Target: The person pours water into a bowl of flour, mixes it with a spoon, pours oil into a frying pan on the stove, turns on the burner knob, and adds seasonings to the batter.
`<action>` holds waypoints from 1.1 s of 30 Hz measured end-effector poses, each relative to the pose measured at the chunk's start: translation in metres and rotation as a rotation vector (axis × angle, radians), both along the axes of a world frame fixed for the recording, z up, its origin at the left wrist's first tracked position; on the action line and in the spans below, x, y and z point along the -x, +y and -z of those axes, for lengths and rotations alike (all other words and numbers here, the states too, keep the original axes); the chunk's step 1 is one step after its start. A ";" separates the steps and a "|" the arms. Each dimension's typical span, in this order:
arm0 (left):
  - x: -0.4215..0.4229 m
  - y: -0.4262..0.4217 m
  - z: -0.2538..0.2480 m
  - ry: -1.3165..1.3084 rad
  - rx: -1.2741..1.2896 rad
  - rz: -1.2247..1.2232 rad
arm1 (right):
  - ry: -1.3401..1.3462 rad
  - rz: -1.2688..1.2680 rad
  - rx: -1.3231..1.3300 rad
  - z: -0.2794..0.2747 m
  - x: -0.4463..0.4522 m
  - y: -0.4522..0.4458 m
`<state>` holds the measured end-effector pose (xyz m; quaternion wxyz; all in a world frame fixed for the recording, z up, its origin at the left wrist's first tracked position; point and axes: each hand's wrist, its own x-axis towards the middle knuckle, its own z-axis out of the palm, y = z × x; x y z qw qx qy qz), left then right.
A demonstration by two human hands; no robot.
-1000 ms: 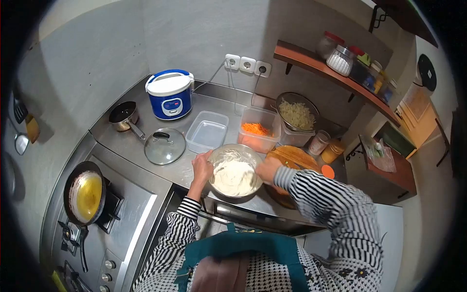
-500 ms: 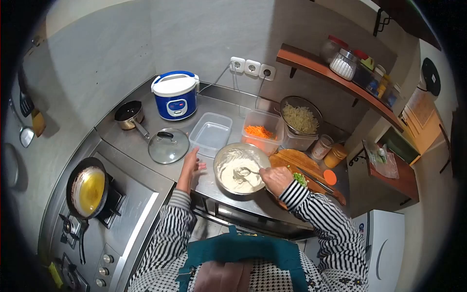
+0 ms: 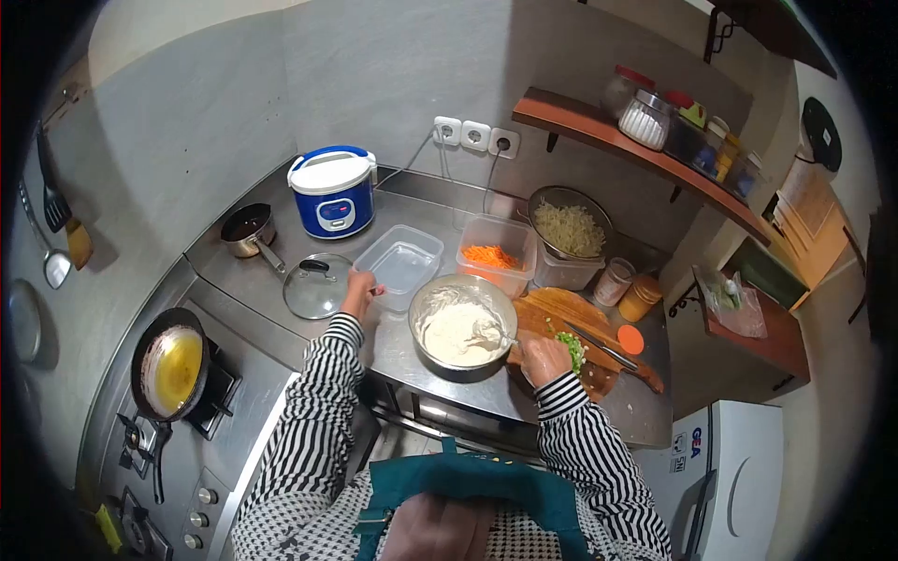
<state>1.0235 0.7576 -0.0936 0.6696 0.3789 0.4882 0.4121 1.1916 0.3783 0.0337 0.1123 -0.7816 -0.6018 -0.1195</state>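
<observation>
A steel mixing bowl [image 3: 418, 348] holds thick white batter [image 3: 456, 335]. My right hand [image 3: 543, 359] is closed round the handle of a spoon [image 3: 506, 341], whose head is sunk in the batter at the bowl's right side. At the near left corner of a transparent plastic container [image 3: 408, 261], my left hand [image 3: 363, 292] has its fingers closed on the rim. Just beyond the bowl, a second plastic container [image 3: 470, 234] holds shredded carrot [image 3: 488, 256]. Chopped green onion [image 3: 572, 350] lies on the wooden cutting board [image 3: 550, 310] beside my right hand.
A knife [image 3: 608, 348] and an orange lid [image 3: 630, 339] lie at the board's right. Behind are a strainer of pale shreds [image 3: 569, 224] and jars [image 3: 640, 297]. A glass lid [image 3: 313, 292], rice cooker [image 3: 334, 194] and saucepan [image 3: 249, 231] stand left; a frying pan with oil [image 3: 175, 372] sits on the stove.
My left hand has gone from open beside the plastic container to closed on its corner. My right hand has moved the spoon from the batter's middle to the bowl's right side.
</observation>
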 end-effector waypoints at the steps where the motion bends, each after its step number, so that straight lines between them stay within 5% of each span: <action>1: 0.008 -0.004 -0.014 0.065 -0.022 0.031 | 0.020 0.014 0.000 -0.001 -0.001 -0.002; 10: 0.060 -0.001 -0.059 0.184 -0.165 0.123 | 0.081 0.040 -0.072 0.011 -0.007 0.006; 20: 0.088 -0.050 -0.162 0.286 -0.362 0.226 | 0.088 0.051 -0.048 0.024 -0.008 0.016; 33: 0.089 -0.064 -0.209 0.449 -0.535 0.333 | 0.096 0.056 -0.077 0.023 -0.011 0.010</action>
